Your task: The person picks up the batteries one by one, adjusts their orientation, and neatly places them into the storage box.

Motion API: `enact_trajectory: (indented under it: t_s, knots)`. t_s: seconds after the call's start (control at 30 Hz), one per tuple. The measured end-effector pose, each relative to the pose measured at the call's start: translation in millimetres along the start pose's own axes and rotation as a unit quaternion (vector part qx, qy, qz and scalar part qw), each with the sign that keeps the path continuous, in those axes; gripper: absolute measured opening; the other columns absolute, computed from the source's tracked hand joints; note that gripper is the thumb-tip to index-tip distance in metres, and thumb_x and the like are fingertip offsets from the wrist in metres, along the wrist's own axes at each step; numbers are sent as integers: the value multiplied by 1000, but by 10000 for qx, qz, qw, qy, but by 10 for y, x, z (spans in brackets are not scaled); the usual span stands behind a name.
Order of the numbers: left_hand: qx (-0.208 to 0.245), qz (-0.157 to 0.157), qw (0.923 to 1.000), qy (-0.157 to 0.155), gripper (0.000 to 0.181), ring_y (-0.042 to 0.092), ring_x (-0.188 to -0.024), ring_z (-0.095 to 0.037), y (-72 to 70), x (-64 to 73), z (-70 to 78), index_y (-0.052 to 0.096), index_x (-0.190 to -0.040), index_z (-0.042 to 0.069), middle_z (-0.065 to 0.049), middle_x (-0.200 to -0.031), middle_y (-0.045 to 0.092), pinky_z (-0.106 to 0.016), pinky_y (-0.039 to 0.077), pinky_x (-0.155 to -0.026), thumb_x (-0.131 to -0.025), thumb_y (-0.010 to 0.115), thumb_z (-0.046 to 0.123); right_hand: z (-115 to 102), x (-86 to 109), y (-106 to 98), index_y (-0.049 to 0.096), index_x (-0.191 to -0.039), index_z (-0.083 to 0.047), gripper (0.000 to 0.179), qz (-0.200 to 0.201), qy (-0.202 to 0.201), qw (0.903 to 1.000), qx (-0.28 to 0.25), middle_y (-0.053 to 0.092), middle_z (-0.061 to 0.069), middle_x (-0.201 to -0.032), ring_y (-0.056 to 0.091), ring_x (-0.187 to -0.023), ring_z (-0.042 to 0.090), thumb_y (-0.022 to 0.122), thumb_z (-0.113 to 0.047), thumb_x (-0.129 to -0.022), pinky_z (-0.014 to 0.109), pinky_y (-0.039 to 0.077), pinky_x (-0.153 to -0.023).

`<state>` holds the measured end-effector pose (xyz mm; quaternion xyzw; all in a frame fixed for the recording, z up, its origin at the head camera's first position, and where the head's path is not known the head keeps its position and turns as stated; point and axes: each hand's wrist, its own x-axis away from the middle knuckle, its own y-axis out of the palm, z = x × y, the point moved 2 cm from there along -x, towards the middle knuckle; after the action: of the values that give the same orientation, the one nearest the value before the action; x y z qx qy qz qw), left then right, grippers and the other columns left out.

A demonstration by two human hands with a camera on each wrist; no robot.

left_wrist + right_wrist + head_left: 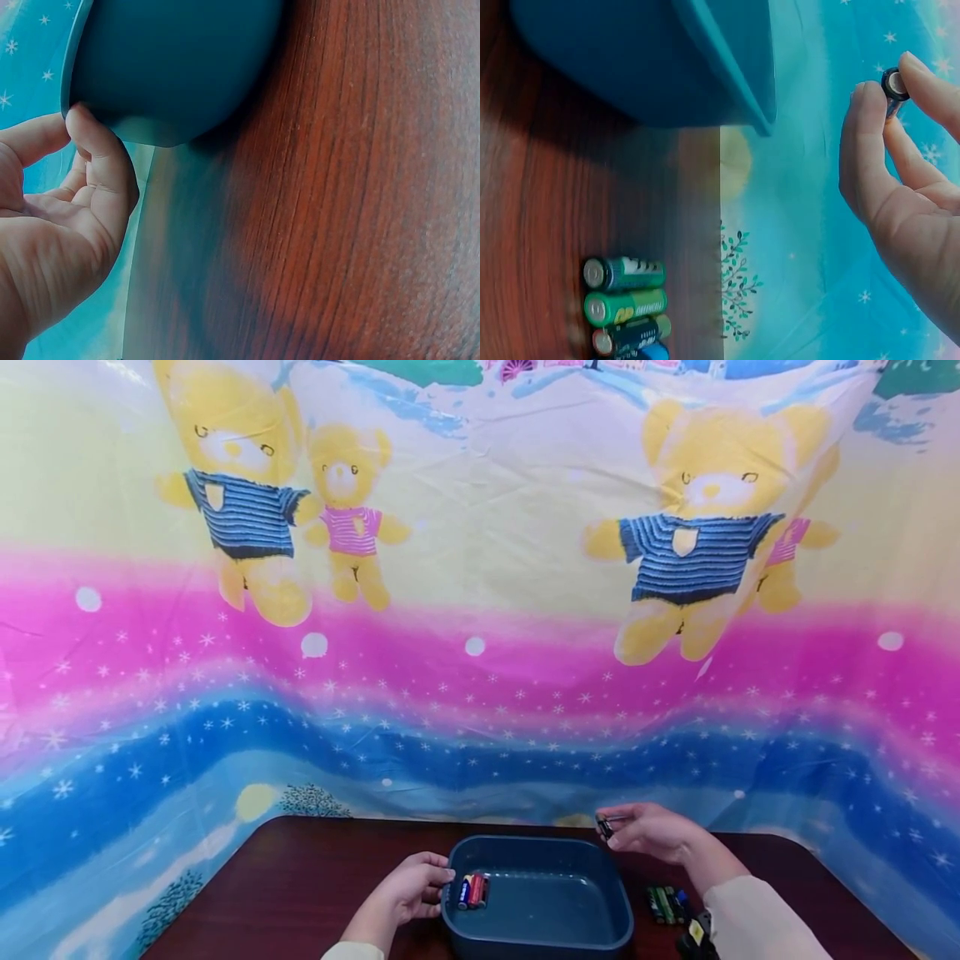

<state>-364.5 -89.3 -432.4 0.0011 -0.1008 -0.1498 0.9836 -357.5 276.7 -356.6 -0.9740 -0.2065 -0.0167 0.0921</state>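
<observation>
A dark blue plastic basin (543, 853) stands on the table, with blue and red batteries (474, 892) lying side by side against its left end. At that end my left hand (415, 887) pinches the basin's rim between thumb and fingers; the left wrist view shows the thumb and a fingertip at the rim. My right hand (654, 833) is raised beyond the basin's far right corner. Between its thumb and fingertips it pinches a small dark battery (894, 86), one flat silvery end facing the right wrist camera.
To the right of the basin, several green and dark batteries (626, 306) lie in a row on the dark red wooden table (330, 860). A black item with a yellow patch (696, 933) is beside the right sleeve. A curtain with printed bears (480, 727) hangs behind the table's far edge.
</observation>
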Motion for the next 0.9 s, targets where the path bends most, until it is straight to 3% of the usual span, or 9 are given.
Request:
enact_trajectory:
  t_s: [0.2,0.53,0.9]
  knots:
    - [25,-15,10000,0,22,53,-65,-15,4,-8,-8,50,-106,2,-10,-84,58,-25,50,-56,-86,58,6,-24,-89,60,32,-135,14,64,-42,55,9999,-122,15,42,-137,42,-119,32,63,6,-79,39,45,-91]
    - [-8,18,10000,-24,24,53,-66,-15,-12,-16,-14,49,-108,1,-11,-85,57,-25,51,-57,-87,58,8,40,-291,122,27,-138,13,68,-113,-91,9996,-229,27,34,-140,48,-118,30,63,4,-81,38,44,-93]
    - [32,23,10000,-70,22,53,-65,-15,-10,-3,-9,50,-106,2,-11,-85,57,-24,50,-55,-87,58,8,95,-456,210,28,-139,10,68,-1,-111,9991,-416,28,31,-141,41,-125,33,64,3,-81,37,44,-92]
